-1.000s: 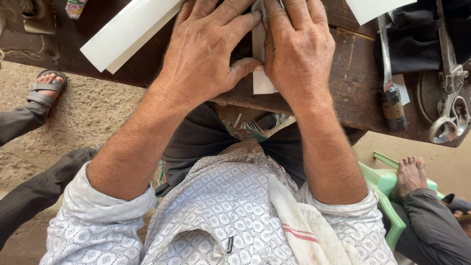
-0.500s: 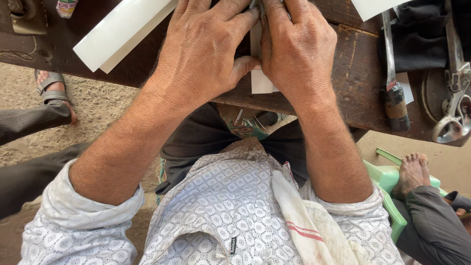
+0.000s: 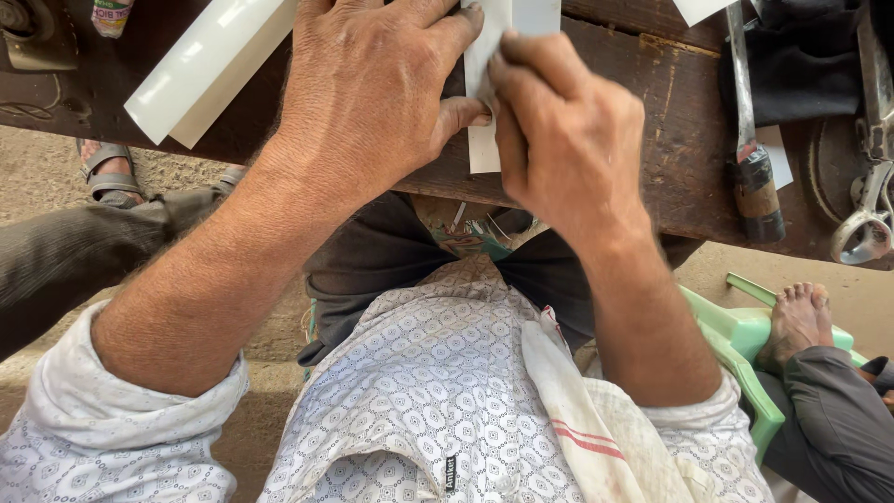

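**Both hands press a white strip on the dark wooden surface**

Head view: The white strip [image 3: 486,84] lies on the dark wooden surface [image 3: 652,140], close to its near edge, and it runs away from the person. The left hand [image 3: 372,88] lies over the left side of the strip; its fingers are together and its thumb tip pushes against the strip's edge, so the grip is pressed flat on the strip, not spread. The right hand [image 3: 568,130] touches the right side of the strip, with bent fingers [image 3: 521,56] pressing down on it; whether a finger goes under the strip, I cannot tell. The two hands touch each other at the strip.

To the left of the strip a white folded sheet [image 3: 205,70] rests slanted on the surface. Well to the right of the strip lies a tool with a dark handle [image 3: 754,177], and farther right a metal tool [image 3: 866,224] at the surface's edge. Below the surface, right of the strip, another person's bare foot [image 3: 801,321] rests on a green plastic chair [image 3: 736,345]. To the left, a foot in a sandal [image 3: 112,172] stands on the ground.
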Action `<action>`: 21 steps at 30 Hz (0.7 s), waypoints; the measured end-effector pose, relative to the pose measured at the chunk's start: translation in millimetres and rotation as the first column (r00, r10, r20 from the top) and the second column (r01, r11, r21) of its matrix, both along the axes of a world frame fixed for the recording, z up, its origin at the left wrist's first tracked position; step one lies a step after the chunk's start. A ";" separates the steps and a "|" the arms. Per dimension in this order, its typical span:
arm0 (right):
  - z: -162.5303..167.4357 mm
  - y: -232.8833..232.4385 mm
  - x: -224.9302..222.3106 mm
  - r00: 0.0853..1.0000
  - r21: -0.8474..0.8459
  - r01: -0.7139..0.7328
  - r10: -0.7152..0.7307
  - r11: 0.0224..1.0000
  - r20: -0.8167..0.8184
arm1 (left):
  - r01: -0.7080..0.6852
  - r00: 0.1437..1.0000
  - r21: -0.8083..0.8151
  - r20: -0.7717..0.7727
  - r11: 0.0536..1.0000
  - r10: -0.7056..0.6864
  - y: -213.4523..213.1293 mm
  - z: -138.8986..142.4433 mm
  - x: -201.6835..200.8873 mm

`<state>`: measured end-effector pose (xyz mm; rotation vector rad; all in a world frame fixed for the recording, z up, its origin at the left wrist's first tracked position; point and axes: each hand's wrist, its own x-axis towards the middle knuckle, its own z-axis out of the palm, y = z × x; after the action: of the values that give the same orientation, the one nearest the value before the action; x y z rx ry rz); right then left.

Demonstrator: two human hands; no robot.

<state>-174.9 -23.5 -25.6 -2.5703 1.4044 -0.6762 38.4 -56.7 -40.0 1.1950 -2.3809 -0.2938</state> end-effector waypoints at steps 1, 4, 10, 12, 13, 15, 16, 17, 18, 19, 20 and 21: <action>-0.8 7.4 -0.7 1.000 0.031 0.006 -0.006 1.000 0.001 | 0.002 1.000 0.018 0.000 1.000 -0.002 0.2 -1.7 0.6; -2.2 29.8 2.6 0.999 0.076 0.045 -0.046 0.996 0.010 | -0.008 0.999 -0.011 0.047 1.000 0.008 0.3 -8.2 -0.6; 30.6 83.3 8.4 0.995 0.078 0.102 -0.102 0.992 0.003 | -0.004 0.997 -0.017 0.075 1.000 0.005 3.5 -8.3 -1.5; 39.0 85.4 -3.1 0.999 0.101 0.039 -0.038 0.994 -0.014 | -0.008 0.997 -0.019 0.076 1.000 0.010 3.2 -5.6 -2.7; 41.8 86.2 -10.3 1.000 0.113 0.014 -0.011 0.993 -0.023 | -0.007 0.997 -0.015 0.080 1.000 0.008 2.8 -4.2 -3.8; 39.8 76.2 -31.7 0.993 -0.005 0.114 -0.114 0.993 -0.018 | -0.006 0.997 0.007 0.073 1.000 0.005 2.3 -2.3 -8.3; 36.7 68.4 -44.7 0.987 -0.060 0.160 -0.161 0.985 -0.014 | -0.011 0.998 0.032 0.065 0.999 0.009 3.8 -1.4 -9.8; 31.7 53.7 -59.4 0.963 -0.144 0.256 -0.265 0.956 -0.041 | -0.019 0.998 0.056 0.055 0.998 0.016 4.5 -0.8 -12.1; 27.1 39.3 -73.6 0.930 -0.227 0.343 -0.364 0.912 -0.056 | -0.024 0.999 0.081 0.051 0.996 0.020 5.4 -0.2 -14.1; 22.6 31.7 -86.0 0.895 -0.245 0.412 -0.440 0.878 -0.074 | -0.031 0.998 0.107 0.051 0.994 0.026 6.9 0.2 -14.5; 18.4 23.4 -97.4 0.856 -0.266 0.474 -0.510 0.839 -0.086 | -0.044 0.998 0.128 0.054 0.991 0.037 6.9 0.5 -14.5; 13.6 15.2 -105.8 0.847 -0.246 0.488 -0.522 0.838 -0.097 | -0.045 0.998 0.139 0.050 0.989 0.039 7.4 0.5 -14.7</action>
<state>-280.6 -8.3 -12.1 -2.4475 2.2268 -0.7280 23.7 -49.3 -39.6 1.3274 -2.4058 -0.4298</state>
